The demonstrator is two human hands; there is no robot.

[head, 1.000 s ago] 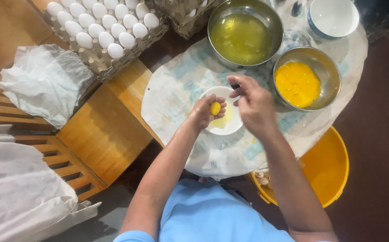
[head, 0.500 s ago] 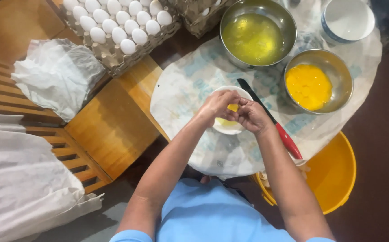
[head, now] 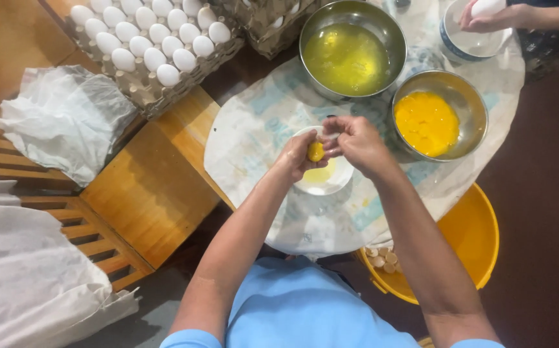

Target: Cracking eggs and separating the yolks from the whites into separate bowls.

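An egg yolk (head: 316, 152) is cupped in the fingers of the left hand (head: 300, 156), directly above a small white bowl (head: 323, 175) that stands on the cloth-covered desk (head: 253, 129); the right hand (head: 356, 143) is closed beside it, its fingertips pinched just above the yolk, though what is gripped there cannot be made out. A little pale yellow liquid is seen in the white bowl beneath the yolk. The separating work is judged to be well under way but far from finished: the smaller steel bowl (head: 469, 106), just to the right of the hands, is already holding a good pool of deep orange yolks, and the larger steel bowl (head: 382, 29), further back, is filled with clear yellowish whites, while a cardboard tray (head: 157, 96) at the back left is still stocked with rows of whole white eggs (head: 144, 45). Broken shells (head: 382, 258) have been dropped into a yellow bucket (head: 472, 238) below the desk's edge, at the right. The yolk in hand is not yet placed with the others. At the far right corner, another person's hand (head: 492, 16) is held over a blue-rimmed white bowl (head: 472, 42) with a whole egg in it. A crumpled white cloth (head: 60, 122) is lying on the wooden bench to the left.
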